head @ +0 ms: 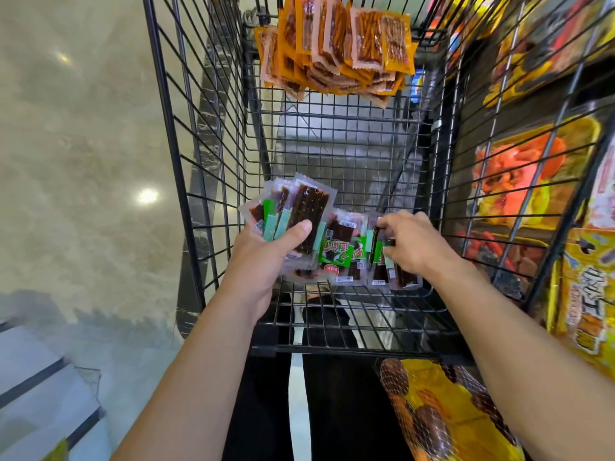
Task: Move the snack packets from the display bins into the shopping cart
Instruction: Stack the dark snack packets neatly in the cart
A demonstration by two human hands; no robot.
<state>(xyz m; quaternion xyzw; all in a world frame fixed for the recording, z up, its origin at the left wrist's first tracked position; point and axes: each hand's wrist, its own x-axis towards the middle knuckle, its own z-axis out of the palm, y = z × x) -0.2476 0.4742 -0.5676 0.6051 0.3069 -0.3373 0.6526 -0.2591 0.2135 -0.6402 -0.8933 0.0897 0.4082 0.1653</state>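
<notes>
Inside black wire shopping cart point(332, 349), left hand point(263, 264) gripping clear green-labelled snack packets point(301, 207), right hand point(417, 244) pinching similar packets point(344, 251) at its near end

White characters on green labels of snack packets point(334, 254) and large print on yellow bags point(585, 294): blurred or upturned, not legible.

Pale polished floor point(83, 144), left of frame, with round light reflection point(147, 195). Grey dark-edged steps point(40, 380), lower left. Yellow net bag of brown discs point(442, 417), lower right.
</notes>
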